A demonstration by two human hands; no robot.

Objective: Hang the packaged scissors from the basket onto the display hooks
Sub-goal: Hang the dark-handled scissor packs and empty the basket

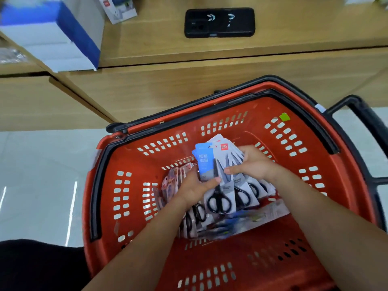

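A red plastic basket [134, 198] with black handles stands on the floor below me. Inside it lies a fanned pile of packaged scissors [220, 198], black-handled on grey and blue cards. My left hand [195, 185] grips the left side of the stack, thumb across the top card. My right hand [252, 164] holds the right side of the same stack, thumb pointing left over the cards. More packages [172, 181] with reddish print lie at the left of the pile. No display hooks are in view.
A wooden counter [159, 43] runs behind the basket, with a black phone [219, 23] lying on it and blue-and-white boxes [52, 34] at its left end. Pale tiled floor [37, 177] lies to the left. A dark shape [31, 265] fills the bottom-left corner.
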